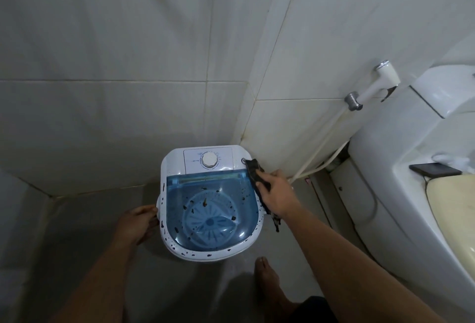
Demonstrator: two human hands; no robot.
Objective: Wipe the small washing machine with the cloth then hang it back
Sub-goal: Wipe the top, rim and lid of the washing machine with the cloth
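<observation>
A small white washing machine (174, 160) with a see-through blue lid and a round dial stands on the floor in the tiled corner. Dark specks dot its lid and white rim. My right hand (277, 194) presses a dark cloth (254, 171) against the machine's right rim, near the back corner by a small round button. One end of the cloth dangles below my wrist. My left hand (136, 225) grips the machine's left side, fingers curled on its edge.
A white toilet (401, 194) fills the right side, with a dark phone (434, 169) lying on its ledge. A bidet sprayer (377, 83) hangs on the wall, its hose running down behind the machine. My bare foot (267, 279) stands on the grey floor in front.
</observation>
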